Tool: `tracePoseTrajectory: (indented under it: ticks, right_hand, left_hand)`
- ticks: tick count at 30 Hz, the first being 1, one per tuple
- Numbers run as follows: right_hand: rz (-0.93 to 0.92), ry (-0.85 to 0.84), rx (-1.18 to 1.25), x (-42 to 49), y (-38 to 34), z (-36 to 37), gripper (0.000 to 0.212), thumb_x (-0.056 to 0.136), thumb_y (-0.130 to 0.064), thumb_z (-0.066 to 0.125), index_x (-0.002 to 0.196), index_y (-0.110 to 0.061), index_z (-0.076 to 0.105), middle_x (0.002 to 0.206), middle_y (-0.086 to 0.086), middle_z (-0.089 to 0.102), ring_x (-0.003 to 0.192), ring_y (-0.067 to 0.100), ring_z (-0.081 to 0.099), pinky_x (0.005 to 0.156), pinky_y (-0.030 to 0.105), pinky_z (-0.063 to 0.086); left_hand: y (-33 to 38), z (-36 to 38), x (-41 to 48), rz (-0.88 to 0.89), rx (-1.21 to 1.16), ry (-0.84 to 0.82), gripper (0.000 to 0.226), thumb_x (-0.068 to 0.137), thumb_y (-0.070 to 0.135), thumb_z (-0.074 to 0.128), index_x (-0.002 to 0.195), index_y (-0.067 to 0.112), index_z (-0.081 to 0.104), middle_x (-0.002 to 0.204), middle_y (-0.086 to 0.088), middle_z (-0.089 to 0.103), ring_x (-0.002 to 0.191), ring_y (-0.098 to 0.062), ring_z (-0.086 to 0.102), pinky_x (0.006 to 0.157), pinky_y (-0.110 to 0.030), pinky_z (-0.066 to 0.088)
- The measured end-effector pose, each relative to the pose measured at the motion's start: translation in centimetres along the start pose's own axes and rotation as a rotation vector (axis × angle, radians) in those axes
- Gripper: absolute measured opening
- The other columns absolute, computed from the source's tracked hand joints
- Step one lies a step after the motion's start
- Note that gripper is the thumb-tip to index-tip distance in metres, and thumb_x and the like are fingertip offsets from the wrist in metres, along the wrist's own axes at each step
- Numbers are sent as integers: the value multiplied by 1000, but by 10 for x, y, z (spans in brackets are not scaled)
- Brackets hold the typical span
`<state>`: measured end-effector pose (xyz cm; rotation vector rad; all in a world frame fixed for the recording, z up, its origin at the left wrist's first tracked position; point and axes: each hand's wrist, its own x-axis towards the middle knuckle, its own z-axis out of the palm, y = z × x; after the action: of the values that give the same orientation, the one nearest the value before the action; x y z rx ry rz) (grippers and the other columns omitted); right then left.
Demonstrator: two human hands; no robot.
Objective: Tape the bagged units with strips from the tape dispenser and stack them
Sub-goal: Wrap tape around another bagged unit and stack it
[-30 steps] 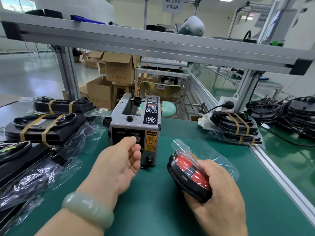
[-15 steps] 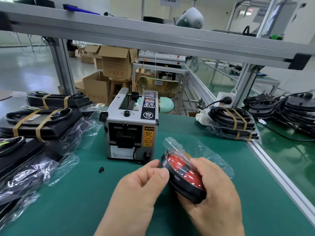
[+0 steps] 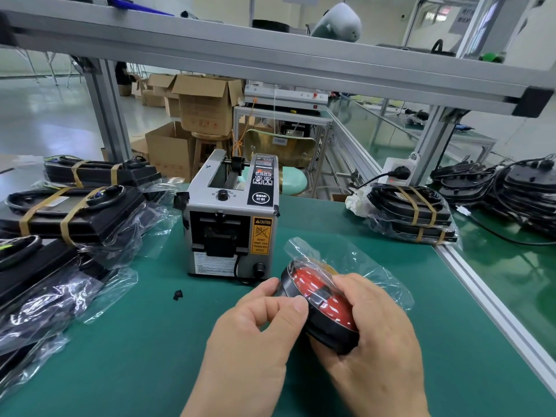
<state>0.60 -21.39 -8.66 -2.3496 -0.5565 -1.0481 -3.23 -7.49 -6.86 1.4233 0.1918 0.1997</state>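
1. Head view: the right hand (image 3: 370, 335) grasps a round black bagged unit (image 3: 326, 323) with a red face. Its fingers curl under the unit's right side and its thumb lies on top.
2. The unit is tilted, held just above the green bench (image 3: 135, 356), directly in front of the tape dispenser (image 3: 228, 224) and slightly to its right.
3. The left hand (image 3: 255, 332) pinches the unit's left rim, forefinger on the far edge and thumb pressed on the near edge. I cannot tell whether it also holds a strip.
4. A dark strip (image 3: 322, 294) crosses the red face. The loose clear bag mouth (image 3: 355, 257) stands up behind the unit.
5. The dispenser stands upright at mid-bench, its outlet facing the person.
6. Taped bundles (image 3: 75, 212) of flat black units lie stacked on the left, and another taped stack (image 3: 412, 212) sits near the right edge.
7. Loose bagged pieces (image 3: 45, 290) lie at the near left.
8. A small black scrap (image 3: 178, 294) lies on the bench, near the dispenser's front left corner.
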Motion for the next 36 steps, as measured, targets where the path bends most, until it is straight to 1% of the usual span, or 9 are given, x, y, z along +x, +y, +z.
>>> tracePoseTrajectory:
  ticks: [4, 6, 11, 15, 20, 26, 29, 33, 36]
  right_hand:
    - [7, 0, -2, 0, 0, 1, 57, 59, -34, 78, 105, -2, 68, 107, 9, 68, 97, 29, 67, 79, 46, 54]
    - [15, -3, 1, -1, 0, 1, 57, 60, -35, 78, 106, -3, 68, 107, 9, 68, 97, 29, 67, 80, 45, 54]
    - [37, -24, 8, -1, 1, 1, 54, 64, -37, 76, 107, -4, 68, 108, 7, 68, 98, 28, 66, 78, 43, 54]
    - [74, -51, 7, 0, -1, 1, 56, 64, -38, 77, 108, -5, 68, 109, 8, 68, 98, 30, 66, 78, 45, 54]
    - [70, -27, -19, 0, -4, 1, 56, 64, -39, 76, 106, -4, 68, 107, 9, 68, 96, 30, 67, 78, 42, 54]
    - [83, -36, -31, -1, -6, 1, 55, 70, -46, 68, 108, -6, 67, 109, 7, 68, 98, 28, 66, 81, 37, 48]
    - [89, -38, -39, -1, -6, 2, 57, 67, -44, 72, 108, -6, 67, 109, 7, 68, 98, 28, 66, 82, 33, 43]
    - [86, -43, -31, 0, -7, 1, 56, 71, -48, 63, 109, -7, 67, 110, 5, 67, 99, 27, 65, 82, 33, 43]
    - [80, -37, -41, 0, -7, 1, 55, 66, -43, 72, 108, -7, 67, 109, 6, 67, 98, 26, 66, 82, 32, 42]
  left_hand:
    - [-2, 3, -1, 21, 13, 36, 31, 67, 57, 68, 69, 28, 77, 120, 21, 63, 103, 26, 48, 103, -27, 30]
    - [-4, 5, -1, 26, -16, 56, 31, 62, 57, 69, 69, 28, 77, 120, 22, 62, 101, 26, 48, 100, -25, 30]
    - [-7, 7, -2, 4, -167, 49, 41, 46, 60, 65, 73, 32, 78, 113, 27, 65, 119, 11, 49, 113, -37, 29]
    - [-7, 9, -2, 22, -172, 57, 44, 45, 60, 64, 74, 29, 79, 104, 39, 62, 118, 16, 46, 110, -32, 30]
    - [-6, 11, -3, 36, -119, 80, 48, 44, 62, 61, 75, 29, 78, 111, 32, 62, 114, 21, 46, 100, -24, 32]
    - [-8, 13, -2, 32, -112, 102, 48, 46, 61, 62, 73, 26, 78, 122, 21, 62, 109, 23, 48, 108, -31, 30]
    - [-8, 14, -2, 42, -68, 123, 43, 48, 60, 62, 72, 28, 77, 121, 21, 63, 107, 24, 48, 111, -34, 30]
    - [-9, 14, -2, 63, -25, 171, 23, 59, 48, 64, 67, 29, 75, 116, 19, 66, 109, 19, 50, 112, -38, 31]
    - [-9, 15, -2, 72, 6, 209, 18, 60, 46, 63, 65, 31, 73, 114, 19, 67, 110, 14, 52, 111, -38, 33]
